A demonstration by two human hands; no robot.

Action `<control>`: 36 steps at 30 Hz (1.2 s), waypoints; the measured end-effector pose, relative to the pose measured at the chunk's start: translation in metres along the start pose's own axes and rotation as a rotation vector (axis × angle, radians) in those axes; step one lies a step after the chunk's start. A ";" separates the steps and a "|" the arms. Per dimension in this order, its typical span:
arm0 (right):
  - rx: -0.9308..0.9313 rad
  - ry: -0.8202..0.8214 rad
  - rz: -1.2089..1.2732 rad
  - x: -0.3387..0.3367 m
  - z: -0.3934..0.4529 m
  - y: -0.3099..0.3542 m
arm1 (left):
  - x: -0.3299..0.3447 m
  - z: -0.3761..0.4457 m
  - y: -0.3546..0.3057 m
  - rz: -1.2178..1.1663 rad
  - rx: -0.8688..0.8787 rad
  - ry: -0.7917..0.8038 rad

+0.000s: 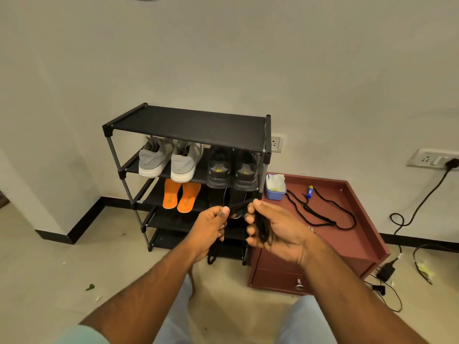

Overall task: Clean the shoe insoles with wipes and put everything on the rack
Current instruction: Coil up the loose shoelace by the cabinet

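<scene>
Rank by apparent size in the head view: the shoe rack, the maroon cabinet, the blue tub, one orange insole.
1. shoe rack
2. maroon cabinet, nearer the camera and partly hidden, so its place is unsure
3. orange insole and blue tub look alike

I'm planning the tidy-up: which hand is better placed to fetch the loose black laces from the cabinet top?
Probably the right hand: it hovers nearer the cabinet where the loose laces lie. However, both it and the left hand grip a black lace.
</scene>
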State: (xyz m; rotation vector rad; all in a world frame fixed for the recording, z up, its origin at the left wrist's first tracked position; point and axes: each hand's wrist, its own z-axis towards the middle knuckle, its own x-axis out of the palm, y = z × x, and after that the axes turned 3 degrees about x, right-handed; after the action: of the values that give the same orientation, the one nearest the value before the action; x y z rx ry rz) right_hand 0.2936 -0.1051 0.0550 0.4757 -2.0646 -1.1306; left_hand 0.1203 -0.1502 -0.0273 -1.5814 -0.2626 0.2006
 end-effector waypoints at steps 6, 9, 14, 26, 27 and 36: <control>-0.302 -0.205 0.229 0.003 0.030 -0.001 | 0.022 -0.018 0.008 0.214 -0.010 0.121; -0.375 -0.326 0.116 -0.004 0.041 -0.005 | 0.025 -0.025 0.003 0.386 -0.032 0.190; -0.447 -0.393 -0.542 -0.030 0.051 -0.028 | 0.014 -0.030 -0.005 0.646 -0.082 0.197; -0.215 -0.115 -0.719 -0.045 0.050 -0.055 | 0.007 -0.014 -0.016 0.055 -0.120 -0.038; -0.203 -0.086 -0.702 -0.046 0.049 -0.055 | 0.008 -0.012 -0.017 0.022 -0.143 -0.036; -0.038 -0.007 -0.632 -0.059 0.051 -0.043 | 0.021 0.011 -0.016 0.222 -0.034 -0.009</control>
State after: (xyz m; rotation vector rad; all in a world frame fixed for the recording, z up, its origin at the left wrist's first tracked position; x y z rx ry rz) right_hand 0.2944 -0.0639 -0.0235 1.1587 -1.9411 -1.5174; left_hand 0.1368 -0.1330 -0.0113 -1.6428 -0.0965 0.3771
